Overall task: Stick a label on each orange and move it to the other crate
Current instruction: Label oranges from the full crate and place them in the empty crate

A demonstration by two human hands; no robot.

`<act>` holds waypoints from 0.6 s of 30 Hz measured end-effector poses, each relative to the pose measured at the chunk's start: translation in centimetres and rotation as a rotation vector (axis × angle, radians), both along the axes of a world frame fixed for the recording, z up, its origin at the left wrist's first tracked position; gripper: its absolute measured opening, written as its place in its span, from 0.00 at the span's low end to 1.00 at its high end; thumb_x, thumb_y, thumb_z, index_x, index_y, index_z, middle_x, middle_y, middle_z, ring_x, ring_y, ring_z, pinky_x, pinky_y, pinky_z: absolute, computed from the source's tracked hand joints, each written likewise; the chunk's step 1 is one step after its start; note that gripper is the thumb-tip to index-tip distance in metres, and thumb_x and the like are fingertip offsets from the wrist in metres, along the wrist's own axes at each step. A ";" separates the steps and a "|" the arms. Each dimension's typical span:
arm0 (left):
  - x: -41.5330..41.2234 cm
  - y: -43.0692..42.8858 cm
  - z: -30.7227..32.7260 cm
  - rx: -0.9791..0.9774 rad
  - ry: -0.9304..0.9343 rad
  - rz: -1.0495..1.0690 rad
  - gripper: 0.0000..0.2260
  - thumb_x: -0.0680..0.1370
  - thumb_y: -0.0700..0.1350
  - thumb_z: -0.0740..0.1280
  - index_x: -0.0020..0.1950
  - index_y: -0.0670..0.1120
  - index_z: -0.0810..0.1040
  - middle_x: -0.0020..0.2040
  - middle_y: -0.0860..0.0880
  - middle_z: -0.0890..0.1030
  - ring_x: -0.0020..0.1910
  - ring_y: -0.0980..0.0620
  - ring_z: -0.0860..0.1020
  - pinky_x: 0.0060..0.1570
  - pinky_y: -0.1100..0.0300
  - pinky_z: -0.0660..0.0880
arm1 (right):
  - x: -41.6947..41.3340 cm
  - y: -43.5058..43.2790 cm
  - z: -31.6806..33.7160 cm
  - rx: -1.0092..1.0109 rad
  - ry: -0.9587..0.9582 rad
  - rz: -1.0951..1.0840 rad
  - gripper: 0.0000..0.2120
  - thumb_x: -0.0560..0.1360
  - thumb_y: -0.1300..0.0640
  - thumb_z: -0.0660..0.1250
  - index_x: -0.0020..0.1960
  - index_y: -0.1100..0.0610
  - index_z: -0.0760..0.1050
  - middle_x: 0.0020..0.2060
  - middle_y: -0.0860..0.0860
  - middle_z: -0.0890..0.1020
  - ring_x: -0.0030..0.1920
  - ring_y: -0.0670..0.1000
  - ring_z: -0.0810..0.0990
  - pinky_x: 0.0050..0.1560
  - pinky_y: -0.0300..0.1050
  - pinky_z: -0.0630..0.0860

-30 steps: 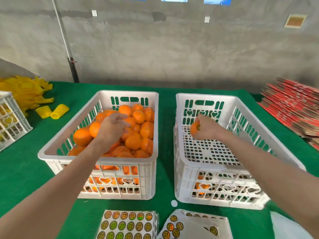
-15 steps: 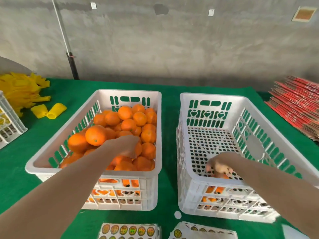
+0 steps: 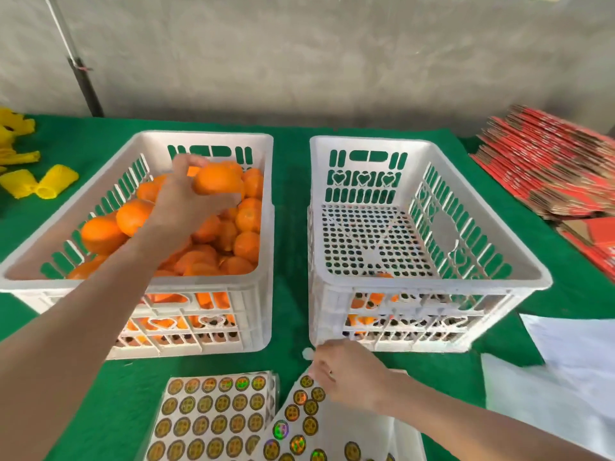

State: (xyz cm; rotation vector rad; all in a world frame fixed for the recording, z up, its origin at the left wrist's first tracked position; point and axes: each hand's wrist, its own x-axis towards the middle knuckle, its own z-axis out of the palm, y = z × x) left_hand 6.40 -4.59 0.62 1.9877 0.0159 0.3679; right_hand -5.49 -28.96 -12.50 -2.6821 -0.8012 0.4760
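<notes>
Gripping one orange (image 3: 218, 184) from the side, the left hand (image 3: 184, 201) has thumb and fingers curled round the fruit and holds it above the heap of oranges (image 3: 239, 241) in the left crate (image 3: 206, 138). The fruit's upper and right faces are exposed.

The right hand (image 3: 346, 377) rests on the partly stripped label sheet (image 3: 332, 430), fingers bent down onto its far corner. From this position it cannot be told whether a label is pinched between the fingertips.

Handling notes, by judgement:
- The orange looks light enough for one hand.
- The peel is probably firm but yielding, so moderate pressure should suffice. Squeezing or dropping may bruise it.
- The skin appears smooth and round, so the fruit may roll once released. Lower it into the crate rather than tossing it.
- Take hold round the widest part, leaving a bare patch turned towards the labelling hand.
- The labels are thin and likely to curl. Lift one by its edge only.

A full label sheet (image 3: 213, 417) lies just beside the used one. The right crate (image 3: 366, 142) stands beside the left crate on the green cloth (image 3: 293, 211). It holds a few labelled oranges (image 3: 376, 298) at its near end, visible through the wall slots. Its remaining floor is bare. Most of the task remains.
</notes>
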 end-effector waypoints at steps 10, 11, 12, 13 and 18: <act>-11.6 -4.4 -3.2 -0.081 0.250 -0.331 0.30 0.57 0.60 0.77 0.56 0.53 0.78 0.49 0.52 0.82 0.47 0.55 0.81 0.48 0.58 0.74 | 0.9 -0.3 -6.2 -0.135 0.120 -0.339 0.21 0.70 0.49 0.68 0.58 0.60 0.72 0.53 0.54 0.75 0.51 0.53 0.75 0.42 0.42 0.69; -12.3 -4.8 -4.6 -0.111 0.316 -0.345 0.29 0.58 0.59 0.79 0.56 0.51 0.78 0.48 0.50 0.82 0.46 0.55 0.81 0.47 0.58 0.74 | 0.8 -0.4 -6.2 -0.068 0.149 -0.368 0.20 0.70 0.52 0.69 0.58 0.59 0.72 0.53 0.54 0.75 0.51 0.53 0.74 0.43 0.42 0.69; -12.8 -5.1 -6.0 -0.151 0.389 -0.349 0.29 0.59 0.58 0.79 0.56 0.49 0.78 0.47 0.48 0.83 0.45 0.54 0.82 0.46 0.60 0.75 | 0.7 -0.5 -6.1 0.011 0.198 -0.415 0.20 0.71 0.56 0.69 0.61 0.58 0.70 0.53 0.54 0.75 0.52 0.52 0.74 0.46 0.41 0.69; -13.2 -5.3 -7.5 -0.209 0.464 -0.348 0.29 0.58 0.56 0.79 0.56 0.47 0.78 0.48 0.46 0.83 0.45 0.52 0.82 0.46 0.60 0.76 | 0.6 -0.7 -6.0 0.103 0.224 -0.459 0.21 0.72 0.60 0.68 0.64 0.57 0.69 0.52 0.53 0.75 0.52 0.51 0.74 0.49 0.39 0.69; -13.9 -5.3 -12.5 -0.485 0.684 -0.347 0.30 0.57 0.57 0.76 0.55 0.43 0.79 0.51 0.46 0.84 0.55 0.47 0.80 0.64 0.52 0.72 | 0.0 -2.0 -3.1 0.403 0.136 -0.415 0.14 0.74 0.71 0.63 0.58 0.62 0.74 0.41 0.52 0.76 0.42 0.44 0.75 0.42 0.25 0.68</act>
